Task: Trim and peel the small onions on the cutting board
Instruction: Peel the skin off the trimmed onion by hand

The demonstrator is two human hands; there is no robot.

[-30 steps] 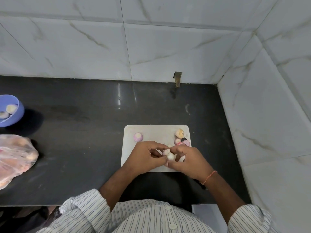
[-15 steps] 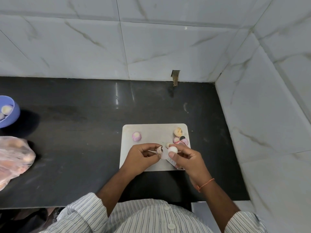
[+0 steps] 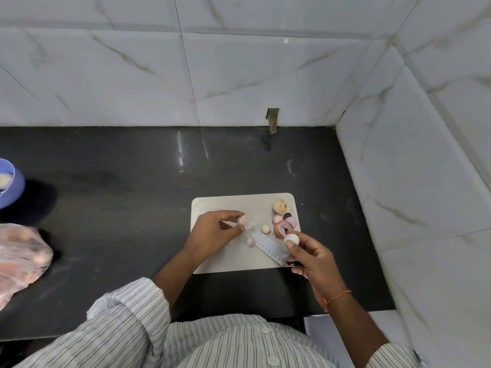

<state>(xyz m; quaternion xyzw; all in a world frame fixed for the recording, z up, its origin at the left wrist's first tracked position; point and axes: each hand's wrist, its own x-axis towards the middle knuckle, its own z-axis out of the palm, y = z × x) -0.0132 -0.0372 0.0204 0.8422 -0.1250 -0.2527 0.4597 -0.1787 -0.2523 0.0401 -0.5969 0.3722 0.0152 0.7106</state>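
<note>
The right hand (image 3: 312, 257) pinches a peeled white onion (image 3: 291, 238) at its fingertips over the cutting board's (image 3: 239, 264) right edge, its palm hiding the handle of the knife (image 3: 267, 245) that lies slantwise on the board. The left hand (image 3: 212, 232) grips a pinkish onion (image 3: 241, 220) between thumb and fingers, covering something pink behind it. Loose onions and peelings (image 3: 285, 225) crowd the board's far right corner; on the dark bench (image 3: 119, 208), a blue bowl (image 3: 10, 187) and a plastic bag (image 3: 18, 256) are cut off at the left.
</note>
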